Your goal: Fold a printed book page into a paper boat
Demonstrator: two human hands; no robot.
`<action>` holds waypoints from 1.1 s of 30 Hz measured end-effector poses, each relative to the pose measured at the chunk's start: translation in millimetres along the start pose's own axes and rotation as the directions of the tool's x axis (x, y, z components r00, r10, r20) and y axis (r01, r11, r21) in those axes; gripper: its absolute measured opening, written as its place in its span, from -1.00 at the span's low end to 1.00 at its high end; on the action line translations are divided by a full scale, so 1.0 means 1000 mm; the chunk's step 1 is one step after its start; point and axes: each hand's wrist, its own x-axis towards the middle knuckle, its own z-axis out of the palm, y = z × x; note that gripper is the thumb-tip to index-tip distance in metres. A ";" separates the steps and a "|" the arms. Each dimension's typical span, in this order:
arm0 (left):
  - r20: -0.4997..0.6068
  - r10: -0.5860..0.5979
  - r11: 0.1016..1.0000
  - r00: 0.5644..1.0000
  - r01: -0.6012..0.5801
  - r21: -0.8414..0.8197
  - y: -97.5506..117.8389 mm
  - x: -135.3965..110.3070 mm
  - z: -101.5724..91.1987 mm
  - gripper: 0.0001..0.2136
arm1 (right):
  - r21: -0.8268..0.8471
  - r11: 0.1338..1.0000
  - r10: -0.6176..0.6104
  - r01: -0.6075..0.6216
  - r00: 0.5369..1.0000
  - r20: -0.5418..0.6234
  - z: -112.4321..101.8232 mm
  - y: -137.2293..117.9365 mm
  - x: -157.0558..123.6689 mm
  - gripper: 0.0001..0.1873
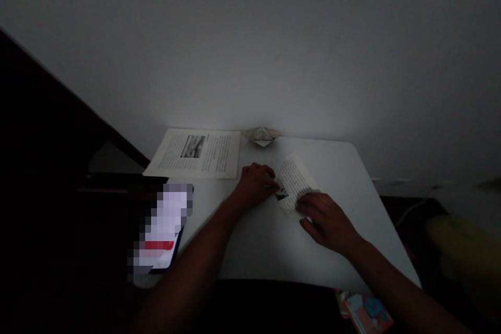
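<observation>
A folded sheet of printed paper (pixel 296 177) with a small dark picture stands tilted over the right half of the white table. My left hand (pixel 256 183) has its fingers curled, with the fingertips pinching the paper's left edge. At the lower right edge, my right hand (pixel 326 219) grips the same paper, fingers on top and thumb below. Behind them, against the wall, sits a folded paper boat (pixel 261 136). Flat at the back left lies a stack of printed pages (pixel 199 154) with a grey picture.
The small white table (pixel 250 255) stands against a pale wall (pixel 250 52). A lit phone (pixel 166 229), its screen blurred out, lies at the left edge. Below the front edge is a colourful book or packet (pixel 366 310). Something yellow (pixel 462 245) is at the right.
</observation>
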 end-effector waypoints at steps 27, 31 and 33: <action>0.201 -0.150 0.988 0.968 0.151 0.010 0.004 0.028 -0.012 -0.86 | 0.112 0.988 0.120 -0.110 0.989 -0.087 0.003 0.007 0.008 -0.94; 0.208 -0.154 0.988 0.966 0.157 0.006 0.003 0.029 -0.011 -0.85 | 0.150 0.977 0.166 -0.154 0.983 -0.073 0.001 0.007 0.010 -0.93; 0.205 -0.163 0.986 0.965 0.168 -0.006 0.003 0.029 -0.012 -0.86 | 0.152 0.976 0.171 -0.158 0.982 -0.075 0.000 0.006 0.011 -0.92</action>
